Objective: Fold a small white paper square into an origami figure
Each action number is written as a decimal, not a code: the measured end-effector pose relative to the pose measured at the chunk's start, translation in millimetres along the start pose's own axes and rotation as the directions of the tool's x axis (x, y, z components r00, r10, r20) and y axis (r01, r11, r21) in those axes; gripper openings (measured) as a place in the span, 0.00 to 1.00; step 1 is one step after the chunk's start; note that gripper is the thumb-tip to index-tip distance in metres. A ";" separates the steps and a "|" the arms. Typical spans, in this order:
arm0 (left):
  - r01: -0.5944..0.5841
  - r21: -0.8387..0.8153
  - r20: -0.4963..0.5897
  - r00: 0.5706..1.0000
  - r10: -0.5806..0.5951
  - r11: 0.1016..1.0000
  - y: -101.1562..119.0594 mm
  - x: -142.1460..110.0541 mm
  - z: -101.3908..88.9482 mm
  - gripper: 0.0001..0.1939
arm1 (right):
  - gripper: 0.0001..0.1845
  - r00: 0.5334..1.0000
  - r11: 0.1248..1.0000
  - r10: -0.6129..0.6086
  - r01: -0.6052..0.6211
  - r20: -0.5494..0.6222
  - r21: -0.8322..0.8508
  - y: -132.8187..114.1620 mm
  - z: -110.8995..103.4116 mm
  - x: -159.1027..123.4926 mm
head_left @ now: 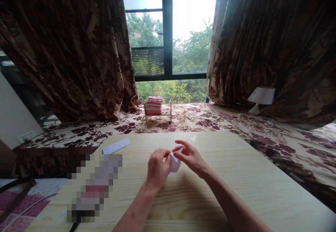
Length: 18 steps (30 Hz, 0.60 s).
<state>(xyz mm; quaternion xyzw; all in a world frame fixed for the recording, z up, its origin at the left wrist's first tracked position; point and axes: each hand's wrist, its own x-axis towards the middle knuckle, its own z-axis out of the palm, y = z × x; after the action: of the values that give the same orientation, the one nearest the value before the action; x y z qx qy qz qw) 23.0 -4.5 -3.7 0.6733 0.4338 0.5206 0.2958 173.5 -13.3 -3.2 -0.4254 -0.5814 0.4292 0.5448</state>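
Note:
A small piece of folded white paper (175, 164) is held up between my two hands, just above the wooden table. My left hand (159, 165) pinches its left edge, thumb and fingers pressed together. On the other side, my right hand (191, 157) grips the upper right corner of the paper between thumb and fingers, with the index finger arched above it. The paper comes to a point at the top right. Part of it is hidden behind my fingers.
The pale wooden table (236, 190) spreads under my arms. A white paper strip (116, 145) lies at its back left, near a pixelated area with a black cable (75, 226). Behind stand a small rack (158, 117) with folded striped cloths (153, 105) and a white lamp (261, 96).

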 end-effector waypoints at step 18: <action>0.397 -0.386 0.158 0.918 -0.364 0.833 -0.4 5.0 -1.9 0.13 | 0.15 0.996 0.996 0.051 -0.056 0.077 0.068 6.4 4.2 -0.7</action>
<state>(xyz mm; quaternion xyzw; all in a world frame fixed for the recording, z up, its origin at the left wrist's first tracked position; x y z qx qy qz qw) 21.5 0.0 -1.2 0.5158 0.4280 0.5039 0.5449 169.5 -12.4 -9.7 -0.4050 -0.5747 0.4794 0.5253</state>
